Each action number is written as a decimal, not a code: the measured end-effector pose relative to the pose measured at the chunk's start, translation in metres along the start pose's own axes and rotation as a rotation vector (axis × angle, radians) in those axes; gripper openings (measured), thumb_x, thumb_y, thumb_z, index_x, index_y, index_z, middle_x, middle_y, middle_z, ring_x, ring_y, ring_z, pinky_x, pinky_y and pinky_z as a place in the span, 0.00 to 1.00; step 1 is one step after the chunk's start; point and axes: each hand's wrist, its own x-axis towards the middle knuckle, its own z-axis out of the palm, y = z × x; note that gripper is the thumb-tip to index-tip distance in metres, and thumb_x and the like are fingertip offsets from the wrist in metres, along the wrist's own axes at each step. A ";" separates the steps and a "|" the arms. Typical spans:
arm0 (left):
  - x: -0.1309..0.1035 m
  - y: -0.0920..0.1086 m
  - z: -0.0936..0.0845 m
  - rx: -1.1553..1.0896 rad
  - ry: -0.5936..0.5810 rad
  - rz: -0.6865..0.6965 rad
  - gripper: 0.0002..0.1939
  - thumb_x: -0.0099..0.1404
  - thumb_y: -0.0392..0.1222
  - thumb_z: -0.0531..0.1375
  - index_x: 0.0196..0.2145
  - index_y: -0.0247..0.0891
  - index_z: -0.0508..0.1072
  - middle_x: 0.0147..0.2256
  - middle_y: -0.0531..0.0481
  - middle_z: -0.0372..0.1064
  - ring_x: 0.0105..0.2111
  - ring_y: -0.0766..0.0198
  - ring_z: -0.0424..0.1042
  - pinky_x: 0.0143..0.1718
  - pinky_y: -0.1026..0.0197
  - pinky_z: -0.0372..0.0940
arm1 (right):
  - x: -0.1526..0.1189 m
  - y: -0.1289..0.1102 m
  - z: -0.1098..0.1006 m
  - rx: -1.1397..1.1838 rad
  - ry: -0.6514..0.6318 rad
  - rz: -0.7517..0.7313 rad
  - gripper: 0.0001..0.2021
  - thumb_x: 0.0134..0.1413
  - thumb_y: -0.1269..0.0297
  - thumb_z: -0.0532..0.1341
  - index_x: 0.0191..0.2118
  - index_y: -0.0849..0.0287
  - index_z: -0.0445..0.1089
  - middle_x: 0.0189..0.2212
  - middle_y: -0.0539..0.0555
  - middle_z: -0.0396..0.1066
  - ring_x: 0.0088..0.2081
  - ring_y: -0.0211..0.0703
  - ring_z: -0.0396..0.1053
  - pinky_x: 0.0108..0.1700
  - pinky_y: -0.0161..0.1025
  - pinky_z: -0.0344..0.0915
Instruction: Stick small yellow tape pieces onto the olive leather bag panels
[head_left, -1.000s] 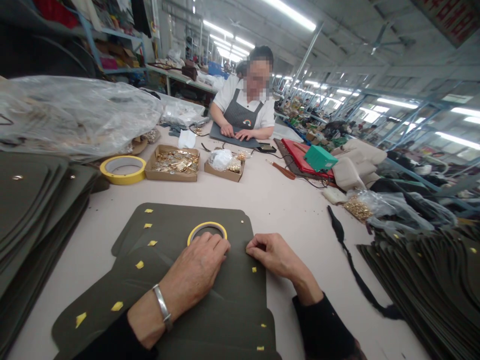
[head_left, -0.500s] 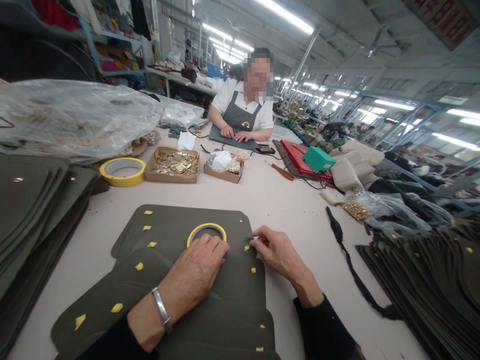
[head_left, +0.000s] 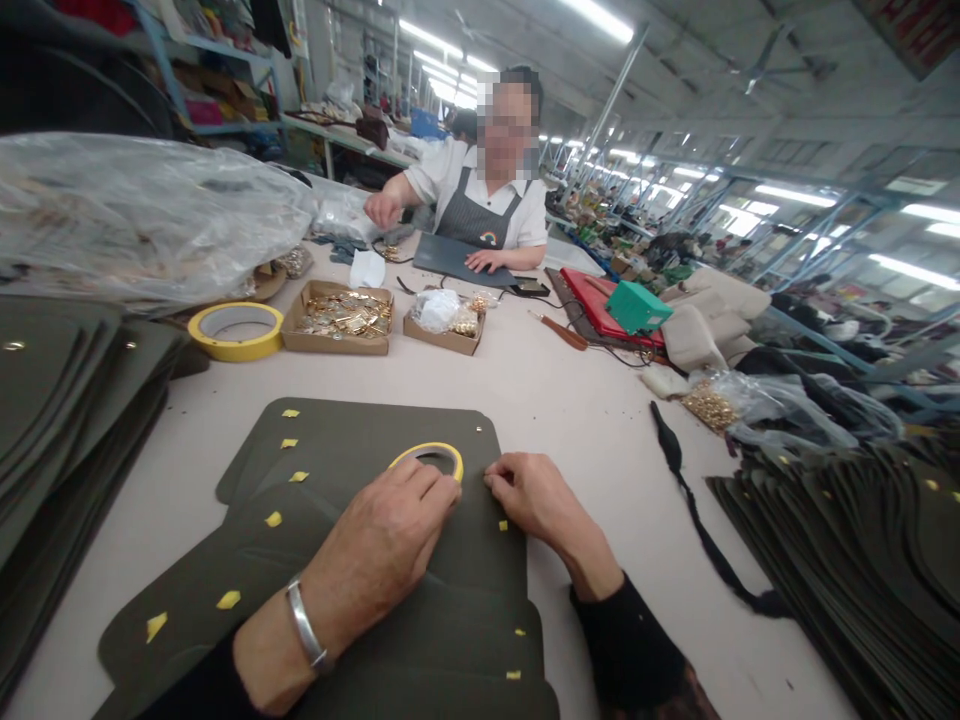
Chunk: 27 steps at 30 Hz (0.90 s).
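Observation:
Several dark olive leather-like panels point(head_left: 390, 420) lie overlapped in front of me, with small bits of yellow tape point(head_left: 274, 519) along both sides. My left hand point(head_left: 401, 520), a metal bangle on its wrist, is closed round the near side of a yellow tape roll point(head_left: 450, 455) above the upper panel. At that panel's right edge, my right hand point(head_left: 536, 495) has thumb and index finger pinched together. Its fingers hide whatever is between them. Just below them a tape bit point(head_left: 503, 525) shows on the panel.
Stacks of olive panels stand left point(head_left: 45, 420) and right point(head_left: 847, 540). Beyond the work are a wider tape roll point(head_left: 236, 348), a box of gold metal parts point(head_left: 337, 342) and a smaller box point(head_left: 442, 337). A co-worker point(head_left: 487, 220) sits opposite. A black strap point(head_left: 686, 500) lies on the right.
My left hand and the tape roll have shifted slightly right. My right fingers have moved left and closed over the panel edge, covering a tape bit. The co-worker has raised one hand.

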 end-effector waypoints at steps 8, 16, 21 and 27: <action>-0.009 0.017 -0.014 -0.023 -0.298 -0.065 0.07 0.64 0.39 0.54 0.41 0.42 0.67 0.37 0.47 0.70 0.38 0.52 0.69 0.40 0.48 0.65 | -0.001 0.002 -0.005 0.029 -0.018 0.025 0.07 0.56 0.65 0.59 0.34 0.56 0.75 0.29 0.51 0.76 0.32 0.41 0.71 0.34 0.35 0.59; -0.012 0.015 -0.024 -0.168 -0.382 -0.171 0.17 0.58 0.46 0.61 0.45 0.44 0.67 0.40 0.48 0.71 0.43 0.50 0.70 0.43 0.50 0.63 | -0.002 0.006 -0.004 0.022 0.072 -0.037 0.11 0.55 0.65 0.62 0.45 0.60 0.72 0.39 0.56 0.72 0.38 0.43 0.69 0.42 0.38 0.62; -0.016 0.014 -0.039 -0.281 -0.409 -0.216 0.12 0.62 0.45 0.56 0.44 0.46 0.64 0.41 0.50 0.72 0.44 0.53 0.72 0.43 0.53 0.63 | -0.001 0.011 -0.007 0.096 0.065 -0.091 0.09 0.57 0.69 0.58 0.42 0.60 0.73 0.38 0.55 0.73 0.39 0.42 0.69 0.44 0.38 0.62; -0.018 0.018 -0.045 -0.292 -0.457 -0.201 0.11 0.64 0.40 0.51 0.44 0.47 0.64 0.39 0.52 0.72 0.40 0.57 0.73 0.41 0.57 0.63 | -0.006 0.007 -0.012 0.083 0.071 -0.098 0.10 0.57 0.71 0.56 0.42 0.59 0.73 0.37 0.54 0.75 0.38 0.42 0.71 0.42 0.37 0.63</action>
